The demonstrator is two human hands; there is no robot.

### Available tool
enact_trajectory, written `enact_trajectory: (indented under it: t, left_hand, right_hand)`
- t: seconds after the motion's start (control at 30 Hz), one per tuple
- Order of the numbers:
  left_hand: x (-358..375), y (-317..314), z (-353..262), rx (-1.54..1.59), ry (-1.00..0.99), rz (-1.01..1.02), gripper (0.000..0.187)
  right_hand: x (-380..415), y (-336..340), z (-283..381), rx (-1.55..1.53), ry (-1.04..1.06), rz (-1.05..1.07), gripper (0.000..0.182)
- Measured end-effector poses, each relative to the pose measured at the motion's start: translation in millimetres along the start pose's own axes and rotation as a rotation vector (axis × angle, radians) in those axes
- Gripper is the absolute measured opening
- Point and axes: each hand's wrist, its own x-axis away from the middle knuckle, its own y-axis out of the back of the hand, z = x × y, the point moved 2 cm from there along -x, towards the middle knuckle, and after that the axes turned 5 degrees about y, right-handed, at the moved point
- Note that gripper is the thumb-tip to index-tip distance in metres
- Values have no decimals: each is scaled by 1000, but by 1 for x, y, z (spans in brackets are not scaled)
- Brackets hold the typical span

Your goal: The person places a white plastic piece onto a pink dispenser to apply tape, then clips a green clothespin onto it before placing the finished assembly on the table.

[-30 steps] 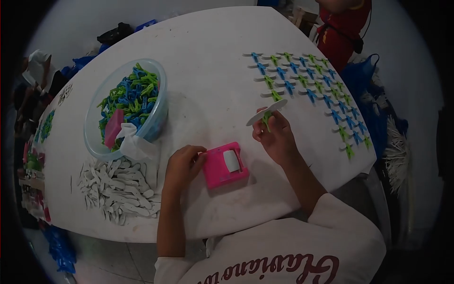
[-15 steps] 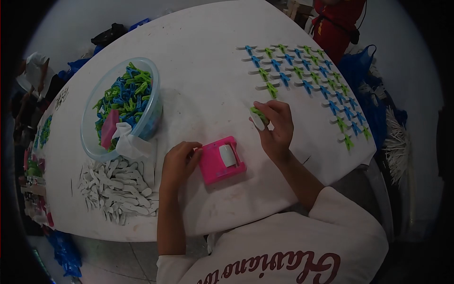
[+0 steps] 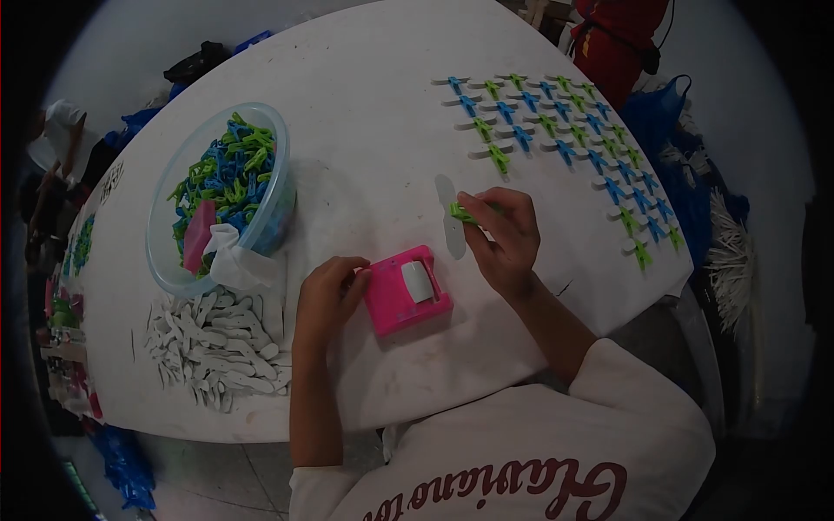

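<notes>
My right hand (image 3: 508, 239) pinches a green clothespin (image 3: 461, 213) above the table. Clipped to this clothespin is a flat grey-white strip (image 3: 446, 189) with rounded ends, now standing nearly lengthwise to my view. Just left of it, a bright pink box (image 3: 389, 300) lies on the tabletop with a white rounded piece (image 3: 417, 282) set in its top. My left hand (image 3: 328, 293) has its curled fingers and thumb at the box's upper left corner, gripping its edge. Part of the clothespin is hidden behind my right fingers.
A pale blue basin (image 3: 156, 247) holds green and blue clothespins (image 3: 230, 174), a pink piece and white cloth (image 3: 239, 260). Below it lies a pile of grey-white strips (image 3: 213, 347). Rows of clothespins with strips (image 3: 565, 152) cover the right side. A person in red (image 3: 612, 43) stands beyond.
My right hand has turned the clothespin, so the strip's broad face and full length now show. The left hand and pink box have stayed in place.
</notes>
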Motion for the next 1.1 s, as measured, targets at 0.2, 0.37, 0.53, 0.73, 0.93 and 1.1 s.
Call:
enact_trajectory:
  t: [0.2, 0.37, 0.53, 0.73, 0.93, 1.1]
  left_hand:
    - [0, 0, 1, 14, 14, 17, 15]
    - [1, -2, 2, 44, 40, 18, 15]
    - [0, 0, -3, -2, 38, 16, 14]
    - [1, -1, -3, 4, 26, 9, 14]
    - [1, -1, -1, -13, 20, 13, 15]
    - [2, 0, -7, -24, 27, 8, 15]
  right_hand:
    - [-1, -1, -4, -187, -233, 89, 32]
    - [16, -12, -28, -537, -681, 3, 21]
    - [14, -13, -32, -606, -1015, -29, 27]
    - [14, -16, -28, -616, -1039, 121, 26]
    - [18, -22, -24, -665, -979, 97, 29]
    - [17, -20, -26, -584, -899, 89, 26]
